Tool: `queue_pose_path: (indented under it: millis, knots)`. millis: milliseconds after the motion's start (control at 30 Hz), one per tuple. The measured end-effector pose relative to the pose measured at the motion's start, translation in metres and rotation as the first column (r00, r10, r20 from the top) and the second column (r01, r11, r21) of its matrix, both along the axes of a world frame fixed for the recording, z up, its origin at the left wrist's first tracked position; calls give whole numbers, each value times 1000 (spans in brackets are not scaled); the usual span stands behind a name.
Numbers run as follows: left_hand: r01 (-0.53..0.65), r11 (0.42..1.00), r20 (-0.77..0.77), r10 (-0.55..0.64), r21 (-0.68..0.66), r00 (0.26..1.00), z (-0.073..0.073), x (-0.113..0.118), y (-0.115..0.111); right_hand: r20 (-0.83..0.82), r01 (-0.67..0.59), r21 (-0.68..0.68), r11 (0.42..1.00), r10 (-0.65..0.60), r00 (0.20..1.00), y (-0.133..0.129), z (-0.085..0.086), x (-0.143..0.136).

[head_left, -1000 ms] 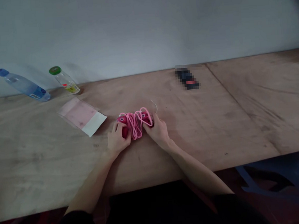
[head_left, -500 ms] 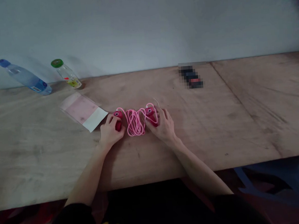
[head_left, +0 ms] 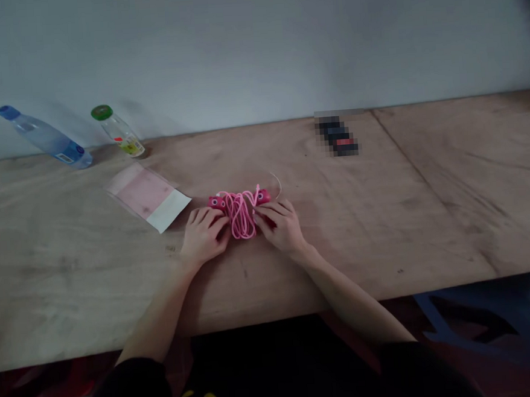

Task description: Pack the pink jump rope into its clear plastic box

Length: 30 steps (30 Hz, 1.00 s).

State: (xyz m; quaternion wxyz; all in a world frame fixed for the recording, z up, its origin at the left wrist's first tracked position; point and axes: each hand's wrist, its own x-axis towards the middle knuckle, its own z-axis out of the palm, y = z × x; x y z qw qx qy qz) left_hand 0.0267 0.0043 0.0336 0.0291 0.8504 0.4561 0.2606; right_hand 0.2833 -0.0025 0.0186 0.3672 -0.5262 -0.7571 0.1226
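Observation:
A pink skipping rope point(head_left: 242, 221) lies in a coiled bundle on the table, with a red-pink handle at each side. My left hand point(head_left: 205, 234) is closed around the left handle point(head_left: 215, 202), and only its top end with eye-like circles shows past the fingers. On the other side, my right hand point(head_left: 284, 227) is closed around the right handle point(head_left: 263, 195), thumb and fingertips against the edge of the coil. Both handles sit close against the loops. A thin white tie point(head_left: 279, 185) curves up behind my right fingers.
Left of my hands lies a clear and pink flat packet point(head_left: 144, 195) with a white end. Behind it stand a green-capped glass bottle point(head_left: 122, 136) and a blue-capped plastic bottle point(head_left: 47, 138) near the wall. A pixelated dark object point(head_left: 337, 138) lies at the back right.
Both hands have moved inward, bringing the two handles closer to the coil. The right handle's cord loop has been drawn in under my right fingers.

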Motion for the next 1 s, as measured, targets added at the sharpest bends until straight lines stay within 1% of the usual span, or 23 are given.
queue_pose_path:
  millis: [67,133,233,333,467,600,767,867,1000]
  knots:
    - [57,998,-21,-58,-34,998,-2,5,-2,45,-27,-17,999,28,999,-2,0,-4]
    - [72,995,-37,-75,-74,996,-4,8,-4,91,-37,-33,999,40,995,-4,-1,-7]
    - [37,995,-38,-41,-97,998,-7,10,-4,166,-25,-38,999,31,986,-6,-3,-10]
    - [-28,997,-27,26,-68,999,-7,9,-3,221,16,-23,1000,-11,975,-7,-4,-12]
    - [-69,996,-18,68,-59,997,-3,6,-2,240,56,-27,998,-48,969,-6,-6,-14]
    - [-125,990,-6,125,-59,992,0,10,-4,239,92,-58,994,-76,968,-5,-10,-13]
    - [-189,980,-16,188,-58,982,-3,16,-8,202,119,0,993,-117,972,-5,-13,-10]
    - [-187,979,-5,187,-75,982,-4,18,-10,208,104,20,994,-106,972,-7,-11,-10]
    - [-145,988,84,149,-53,985,-4,24,-17,249,58,-15,998,-52,967,-10,-4,-11]
